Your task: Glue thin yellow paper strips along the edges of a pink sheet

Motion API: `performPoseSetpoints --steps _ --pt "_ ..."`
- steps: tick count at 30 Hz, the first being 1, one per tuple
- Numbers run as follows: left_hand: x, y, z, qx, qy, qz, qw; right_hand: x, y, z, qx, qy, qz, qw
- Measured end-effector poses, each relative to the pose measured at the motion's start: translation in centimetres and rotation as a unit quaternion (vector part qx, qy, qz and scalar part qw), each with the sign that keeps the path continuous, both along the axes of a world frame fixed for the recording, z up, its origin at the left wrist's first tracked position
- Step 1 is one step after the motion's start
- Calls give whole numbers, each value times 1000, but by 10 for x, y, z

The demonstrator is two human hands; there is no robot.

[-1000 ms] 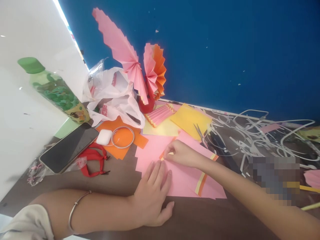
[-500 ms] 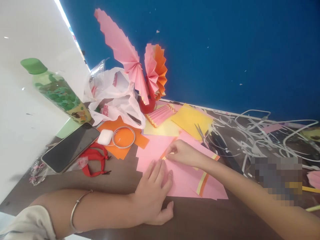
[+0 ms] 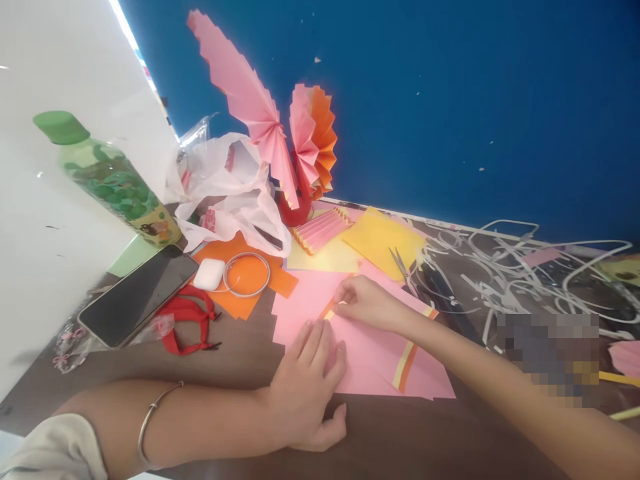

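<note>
A pink paper sheet with orange and yellow edge strips lies on the brown table. My left hand lies flat on the sheet's near left part, fingers spread, pressing it down. My right hand pinches the sheet's far corner, where the orange and yellow strip shows, and folds it over. A second pink sheet lies under it to the left.
Pleated pink and orange paper fans stand at the back against the blue wall. A green bottle, phone, white earbud case, wire ring, plastic bag, scissors, yellow sheets and white paper strips surround the sheets.
My right hand has shifted slightly away along the folded corner. My left hand stays pressed on the pink sheet.
</note>
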State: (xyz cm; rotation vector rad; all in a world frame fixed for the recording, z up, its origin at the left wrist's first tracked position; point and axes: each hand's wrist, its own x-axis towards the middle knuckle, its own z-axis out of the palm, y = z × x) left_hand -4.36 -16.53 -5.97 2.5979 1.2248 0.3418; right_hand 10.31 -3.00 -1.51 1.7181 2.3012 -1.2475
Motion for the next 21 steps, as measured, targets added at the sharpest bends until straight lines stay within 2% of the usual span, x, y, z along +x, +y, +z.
performPoseSetpoints --steps 14,17,21 --pt "0 0 -3 6 -1 -7 1000 0 -4 -3 50 -28 -7 998" --pt "0 0 -2 7 4 -3 1000 4 0 1 49 -35 11 998" --pt "0 1 -1 8 7 -3 1000 8 4 10 58 -48 70 995"
